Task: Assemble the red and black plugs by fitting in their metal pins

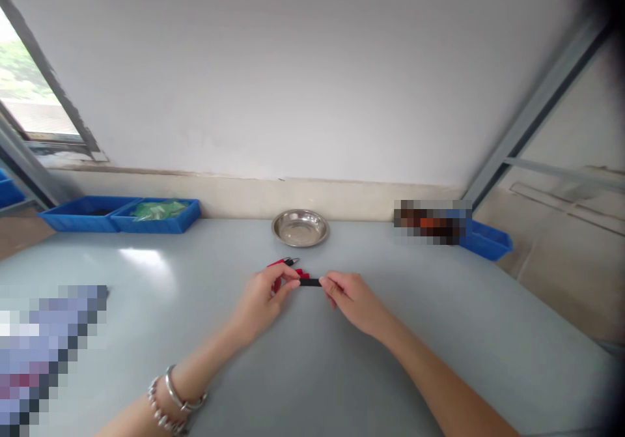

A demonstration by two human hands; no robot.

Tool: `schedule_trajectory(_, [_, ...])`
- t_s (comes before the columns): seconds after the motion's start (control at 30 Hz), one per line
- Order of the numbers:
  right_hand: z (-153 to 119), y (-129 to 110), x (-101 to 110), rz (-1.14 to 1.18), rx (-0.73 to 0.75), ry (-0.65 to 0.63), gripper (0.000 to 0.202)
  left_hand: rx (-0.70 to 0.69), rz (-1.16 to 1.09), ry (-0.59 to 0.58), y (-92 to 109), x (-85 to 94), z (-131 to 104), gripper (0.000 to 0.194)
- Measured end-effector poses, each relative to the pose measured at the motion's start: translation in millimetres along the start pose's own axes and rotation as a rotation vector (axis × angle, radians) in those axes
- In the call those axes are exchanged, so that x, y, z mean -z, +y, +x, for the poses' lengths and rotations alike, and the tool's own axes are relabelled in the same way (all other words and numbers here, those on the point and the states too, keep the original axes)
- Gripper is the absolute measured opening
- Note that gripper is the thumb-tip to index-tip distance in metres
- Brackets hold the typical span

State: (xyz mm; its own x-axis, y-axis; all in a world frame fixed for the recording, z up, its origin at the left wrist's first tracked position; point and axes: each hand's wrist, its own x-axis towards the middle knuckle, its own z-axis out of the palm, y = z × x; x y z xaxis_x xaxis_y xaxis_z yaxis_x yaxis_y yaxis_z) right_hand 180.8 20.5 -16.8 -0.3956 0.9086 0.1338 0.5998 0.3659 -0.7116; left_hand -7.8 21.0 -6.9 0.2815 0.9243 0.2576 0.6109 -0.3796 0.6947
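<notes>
A short black rod [310, 282] is stretched level between my two hands at the middle of the table. My left hand [271, 290] pinches its left end between thumb and fingers. At its right end, my right hand [346, 294] has its fingers closed on it. Just behind the rod lie small red pieces [303, 273], partly hidden by my left hand. Red and black pens or similar slim items [289, 262] with metal ends lie beyond my left fingers.
A round steel dish [300, 228] stands at the table's back edge. Two blue trays [161, 225] are at the back left, one with green plastic in it. Another blue tray [486, 240] is at the back right beside a blurred-out dark object. A pixelated patch covers the left edge.
</notes>
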Motion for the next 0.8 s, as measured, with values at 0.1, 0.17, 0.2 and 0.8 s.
schedule_trajectory(0.1, [0.3,1.3,-0.5,0.004,-0.006,0.021,0.035,-0.01,-0.001,0.001,0.6,-0.1,-0.4,0.017])
schedule_trajectory(0.17, [0.6,1.3,-0.6,0.01,0.0,0.043,0.035,-0.014,0.001,-0.001,0.9,0.0,-0.7,0.018])
schedule_trajectory(0.2, [0.7,1.1,-0.6,0.014,0.005,0.052,0.034,-0.015,0.003,0.0,1.2,0.1,-0.8,0.018])
schedule_trajectory(0.8, [1.1,-1.6,-0.1,0.004,0.066,0.102,0.031,-0.05,0.054,-0.042,1.3,-1.2,-2.3,0.02])
